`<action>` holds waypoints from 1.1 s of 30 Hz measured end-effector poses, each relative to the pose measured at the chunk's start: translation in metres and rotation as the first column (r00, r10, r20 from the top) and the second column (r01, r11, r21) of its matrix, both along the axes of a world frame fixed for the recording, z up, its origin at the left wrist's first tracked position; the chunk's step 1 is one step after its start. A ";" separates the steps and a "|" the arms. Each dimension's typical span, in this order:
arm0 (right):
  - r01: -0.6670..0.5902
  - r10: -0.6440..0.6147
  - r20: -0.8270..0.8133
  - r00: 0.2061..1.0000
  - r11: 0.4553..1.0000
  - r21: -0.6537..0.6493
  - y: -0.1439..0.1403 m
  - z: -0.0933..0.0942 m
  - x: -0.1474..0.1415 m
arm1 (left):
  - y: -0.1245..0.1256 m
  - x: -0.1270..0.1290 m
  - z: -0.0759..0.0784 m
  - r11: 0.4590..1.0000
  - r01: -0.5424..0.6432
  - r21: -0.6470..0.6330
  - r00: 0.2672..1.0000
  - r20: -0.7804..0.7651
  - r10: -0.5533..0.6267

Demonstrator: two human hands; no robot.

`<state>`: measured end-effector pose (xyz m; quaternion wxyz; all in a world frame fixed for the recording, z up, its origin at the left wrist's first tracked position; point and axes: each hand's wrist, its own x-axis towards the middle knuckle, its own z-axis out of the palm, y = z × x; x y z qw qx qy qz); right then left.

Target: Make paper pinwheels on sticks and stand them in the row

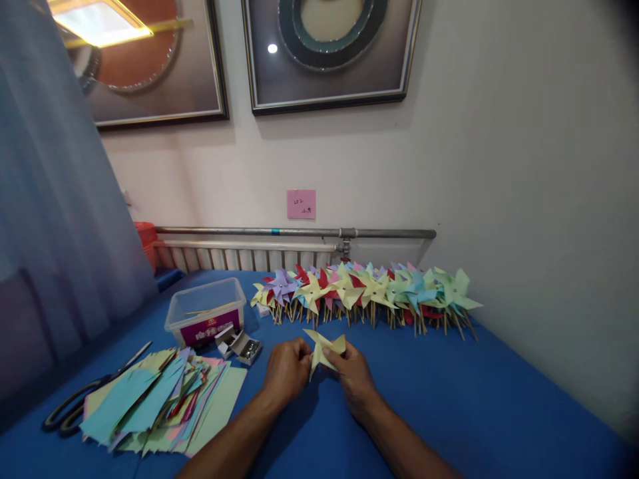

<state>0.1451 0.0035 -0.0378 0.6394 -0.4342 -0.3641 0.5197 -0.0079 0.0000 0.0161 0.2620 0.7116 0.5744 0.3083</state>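
Observation:
A pale yellow paper pinwheel [323,347] is held up just above the blue tabletop, its folded blades pointing outward. My right hand [353,376] grips it from the right, thumb pressed on the paper near its centre. At the pinwheel's left edge, my left hand [288,367] is closed in a pinch; what sits between its fingertips is hidden. Left of that hand, a small open box [246,348] contains shiny metal pins or tacks. Behind both hands stand many finished-looking pinwheels [344,287] on thin wooden sticks, in yellow, red, purple, blue and green.
Coloured paper pieces [150,399] lie in a loose pile at the left, beside black-handled scissors [80,402]. A clear plastic tub [200,303] with a few sticks stands behind them. The blue table [449,412] meets the wall, where a radiator [239,257] and pipe run.

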 end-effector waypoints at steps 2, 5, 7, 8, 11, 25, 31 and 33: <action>-0.005 0.005 -0.008 1.000 1.000 0.005 -0.001 0.000 0.000 | 0.000 0.000 0.000 1.000 -0.001 -0.002 1.000 0.002 0.001; -0.007 0.007 -0.011 1.000 1.000 0.018 -0.002 0.001 0.000 | 0.000 0.000 0.001 1.000 0.012 -0.007 1.000 0.014 -0.011; -0.004 0.005 -0.002 1.000 1.000 0.014 -0.003 0.001 0.000 | -0.001 0.000 0.001 1.000 0.014 -0.003 1.000 0.010 -0.014; -0.004 0.004 0.003 1.000 1.000 0.012 -0.003 0.002 0.000 | -0.001 0.000 0.001 1.000 0.008 0.000 1.000 0.003 -0.008; -0.015 0.015 -0.001 1.000 1.000 0.003 -0.005 0.004 0.000 | -0.001 0.000 0.001 1.000 -0.013 -0.003 1.000 -0.019 0.013; -0.012 0.012 -0.022 1.000 1.000 0.014 -0.003 0.002 -0.001 | -0.002 0.000 0.001 1.000 -0.011 0.000 1.000 0.003 0.011; -0.030 0.030 -0.021 0.999 1.000 -0.005 -0.005 0.007 -0.002 | -0.001 0.000 0.001 1.000 -0.015 0.009 1.000 -0.012 0.015; -0.025 0.025 -0.013 1.000 1.000 -0.007 -0.006 0.008 -0.003 | -0.001 0.000 0.000 1.000 -0.016 0.012 1.000 -0.013 0.016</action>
